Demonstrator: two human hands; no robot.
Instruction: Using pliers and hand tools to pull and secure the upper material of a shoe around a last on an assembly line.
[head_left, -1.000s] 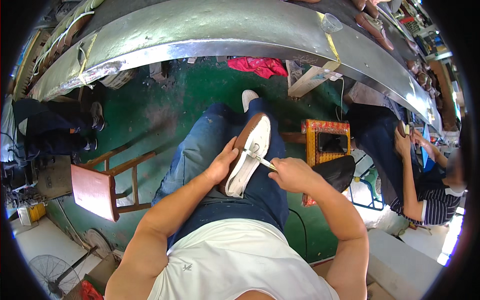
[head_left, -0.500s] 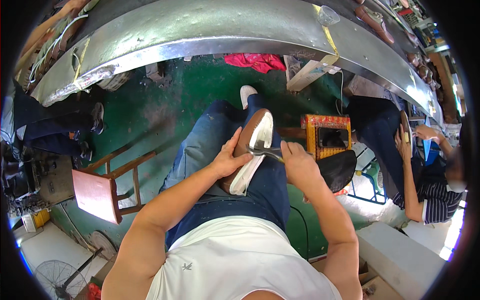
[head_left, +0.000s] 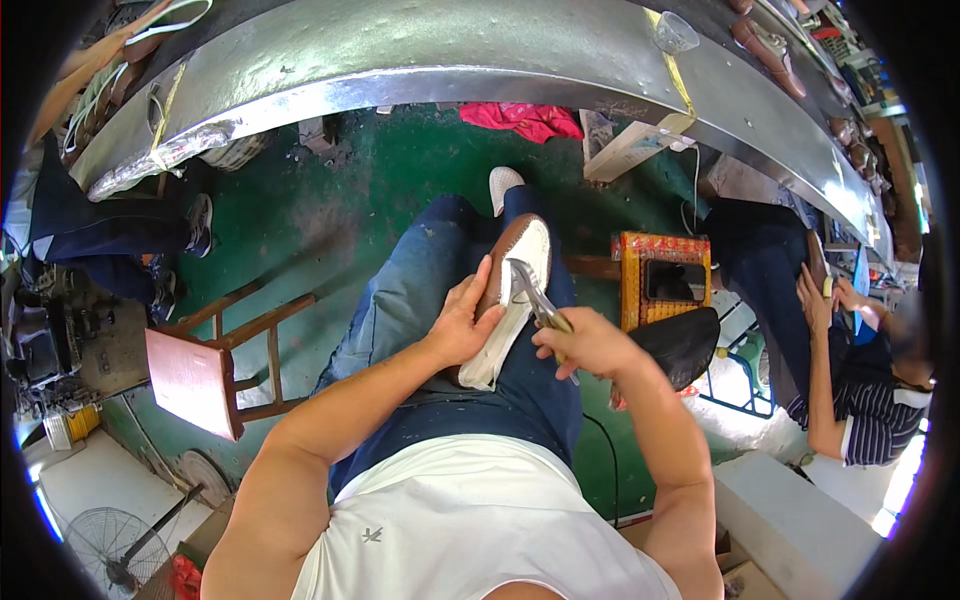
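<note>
A brown shoe upper point(head_left: 500, 275) with a pale underside facing up lies along my lap, its toe pointing away from me. My left hand point(head_left: 466, 318) grips it by its left side, the thumb lying over the pale underside. In my right hand point(head_left: 592, 345) is a pair of metal pincers point(head_left: 541, 303), held by the handles. Their jaws rest on the pale underside, near the forward half of the shoe. Whether the jaws pinch any material is too small to tell.
A metal-edged bench point(head_left: 420, 60) runs across the far side. Left stands a wooden stool point(head_left: 192, 378). To the right, a phone point(head_left: 675, 280) lies on an orange patterned seat point(head_left: 632, 290). A co-worker in a striped shirt point(head_left: 880, 425) sits further right; another person's legs point(head_left: 120, 225) show at left.
My right hand has turned and come down toward me, swinging the pincers from sideways to slanting. Their jaws have moved up the shoe toward the toe. My left hand keeps its hold.
</note>
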